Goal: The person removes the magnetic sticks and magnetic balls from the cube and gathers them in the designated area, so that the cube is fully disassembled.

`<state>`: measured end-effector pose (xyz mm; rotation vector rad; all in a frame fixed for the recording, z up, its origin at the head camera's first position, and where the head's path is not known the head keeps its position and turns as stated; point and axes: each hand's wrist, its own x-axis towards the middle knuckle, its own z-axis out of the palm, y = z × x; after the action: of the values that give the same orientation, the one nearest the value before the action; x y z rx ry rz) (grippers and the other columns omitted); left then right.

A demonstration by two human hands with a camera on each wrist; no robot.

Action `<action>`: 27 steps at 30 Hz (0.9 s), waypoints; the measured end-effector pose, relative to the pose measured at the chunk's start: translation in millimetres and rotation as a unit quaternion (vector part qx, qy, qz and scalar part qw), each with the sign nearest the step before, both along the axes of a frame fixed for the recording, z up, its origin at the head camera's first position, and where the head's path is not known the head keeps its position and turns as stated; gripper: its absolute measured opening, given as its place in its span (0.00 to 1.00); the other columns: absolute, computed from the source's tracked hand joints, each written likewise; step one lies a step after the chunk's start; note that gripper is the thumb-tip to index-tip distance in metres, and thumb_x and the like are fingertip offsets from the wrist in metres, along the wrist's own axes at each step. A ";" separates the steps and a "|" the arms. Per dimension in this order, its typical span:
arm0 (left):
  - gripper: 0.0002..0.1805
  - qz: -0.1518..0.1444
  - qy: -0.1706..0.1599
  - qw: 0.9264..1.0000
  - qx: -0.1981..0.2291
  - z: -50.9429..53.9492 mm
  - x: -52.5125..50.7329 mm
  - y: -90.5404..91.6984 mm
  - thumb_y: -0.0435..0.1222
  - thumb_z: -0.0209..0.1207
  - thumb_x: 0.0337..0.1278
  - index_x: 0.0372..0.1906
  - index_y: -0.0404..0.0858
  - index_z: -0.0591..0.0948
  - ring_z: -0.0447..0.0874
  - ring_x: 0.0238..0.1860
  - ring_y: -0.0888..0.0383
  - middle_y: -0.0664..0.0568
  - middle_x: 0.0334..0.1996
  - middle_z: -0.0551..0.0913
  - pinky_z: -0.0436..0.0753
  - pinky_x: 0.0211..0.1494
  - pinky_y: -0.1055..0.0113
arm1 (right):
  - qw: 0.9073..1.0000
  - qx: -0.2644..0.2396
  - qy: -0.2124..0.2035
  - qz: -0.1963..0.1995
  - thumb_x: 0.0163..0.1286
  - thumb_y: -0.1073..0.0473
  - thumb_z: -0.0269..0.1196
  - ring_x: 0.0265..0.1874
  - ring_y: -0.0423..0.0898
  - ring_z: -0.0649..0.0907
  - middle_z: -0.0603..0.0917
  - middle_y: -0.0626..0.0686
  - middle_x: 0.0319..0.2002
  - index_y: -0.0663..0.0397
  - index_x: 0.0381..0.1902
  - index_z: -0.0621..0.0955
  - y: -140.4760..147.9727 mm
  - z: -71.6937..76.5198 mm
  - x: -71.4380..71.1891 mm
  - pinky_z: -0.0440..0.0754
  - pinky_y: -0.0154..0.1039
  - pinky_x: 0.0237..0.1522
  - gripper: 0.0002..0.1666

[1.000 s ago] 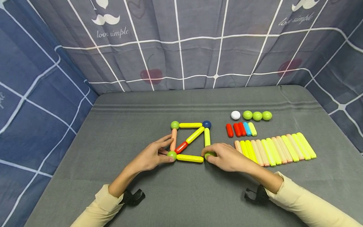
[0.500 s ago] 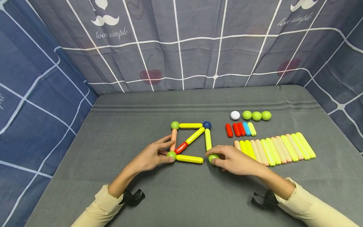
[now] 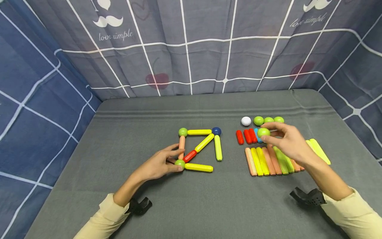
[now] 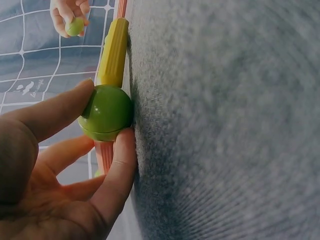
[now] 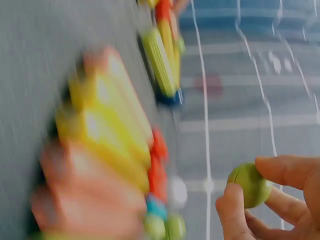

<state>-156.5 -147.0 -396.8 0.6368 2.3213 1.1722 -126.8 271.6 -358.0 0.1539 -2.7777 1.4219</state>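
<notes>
A flat frame of sticks and balls lies on the grey cloth. My left hand point(image 3: 161, 162) pinches the green ball point(image 4: 107, 112) at its near left corner. From this ball run a yellow stick point(image 3: 199, 168), a short red stick point(image 3: 189, 156) in line with another yellow stick point(image 3: 204, 143), and an orange stick point(image 3: 181, 146). Another green ball point(image 3: 183, 132) and a dark blue ball point(image 3: 216, 131) form the far corners. A yellow-green stick point(image 3: 218, 148) extends from the blue ball, its near end free. My right hand point(image 3: 287, 139) pinches a loose green ball point(image 5: 250, 185) above the stick rows.
On the right lies a row of long sticks point(image 3: 262, 161), partly covered by the right hand. Behind it are short red sticks point(image 3: 246, 136) and a blue one point(image 3: 258, 135). Farther back sit a white ball point(image 3: 246, 121) and several green balls point(image 3: 258, 120). A checked curtain point(image 3: 206, 59) hangs behind.
My right hand has taken the green ball from the frame's near right corner and carried it up and right, over the spare pieces. My left hand stays on its ball.
</notes>
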 end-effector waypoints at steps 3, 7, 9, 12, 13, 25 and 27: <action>0.36 0.004 0.001 1.000 -0.005 -0.4 0.7 0.3 0.37 0.69 0.59 0.71 0.40 0.70 0.79 0.52 0.53 0.43 0.76 0.53 0.81 0.50 0.62 | 0.998 0.009 0.005 -0.062 0.70 0.58 0.65 0.30 0.39 0.84 0.79 0.50 0.45 0.66 0.61 0.73 29.5 4.2 -13.1 0.80 0.30 0.32 0.26; 0.36 0.006 0.007 1.000 -0.005 -0.5 1.6 0.2 0.38 0.68 0.59 0.71 0.40 0.70 0.79 0.52 0.53 0.42 0.76 0.54 0.81 0.49 0.62 | 0.992 0.037 -0.007 -0.119 0.73 0.54 0.62 0.25 0.36 0.83 0.76 0.57 0.50 0.69 0.64 0.70 62.1 2.9 -33.6 0.79 0.29 0.31 0.31; 0.35 0.006 0.007 1.000 -0.003 0.0 1.7 0.5 0.37 0.68 0.59 0.71 0.39 0.70 0.79 0.51 0.53 0.42 0.76 0.54 0.81 0.49 0.62 | 0.990 0.057 -0.022 -0.126 0.73 0.53 0.60 0.26 0.36 0.82 0.73 0.64 0.53 0.70 0.65 0.69 74.1 -0.1 -42.6 0.81 0.32 0.31 0.32; 0.35 0.008 0.006 1.000 -0.002 0.4 1.7 1.4 0.36 0.68 0.59 0.71 0.39 0.70 0.80 0.51 0.54 0.43 0.76 0.54 0.81 0.48 0.63 | 0.989 0.075 -0.051 -0.115 0.74 0.55 0.59 0.35 0.49 0.82 0.69 0.72 0.57 0.73 0.65 0.67 88.3 -6.5 -55.1 0.83 0.37 0.32 0.32; 0.35 0.009 0.006 1.000 -0.001 0.5 1.7 1.2 0.36 0.68 0.59 0.71 0.39 0.70 0.80 0.51 0.54 0.43 0.76 0.54 0.81 0.48 0.63 | 0.989 0.078 -0.064 -0.109 0.75 0.56 0.58 0.38 0.54 0.82 0.68 0.74 0.57 0.75 0.66 0.66 91.6 -8.5 -59.3 0.84 0.39 0.33 0.32; 0.35 0.012 -0.001 1.000 0.004 0.2 2.6 0.0 0.36 0.69 0.58 0.71 0.39 0.70 0.80 0.51 0.54 0.42 0.76 0.54 0.81 0.47 0.65 | 0.986 0.091 -0.135 -0.046 0.72 0.69 0.55 0.51 0.75 0.72 0.60 0.83 0.59 0.83 0.65 0.61 107.4 -25.5 -82.2 0.86 0.43 0.35 0.29; 0.35 0.012 0.000 1.000 0.006 0.4 1.9 -0.2 0.35 0.68 0.58 0.71 0.39 0.70 0.80 0.51 0.53 0.42 0.76 0.54 0.81 0.47 0.65 | 0.985 0.092 -0.137 -0.045 0.73 0.68 0.55 0.52 0.75 0.72 0.59 0.84 0.60 0.82 0.65 0.61 107.2 -24.3 -82.7 0.86 0.44 0.35 0.29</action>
<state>-154.7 -147.2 -396.4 0.6157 2.3301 1.1962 -209.5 378.8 -382.3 -0.1765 -3.0885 1.2500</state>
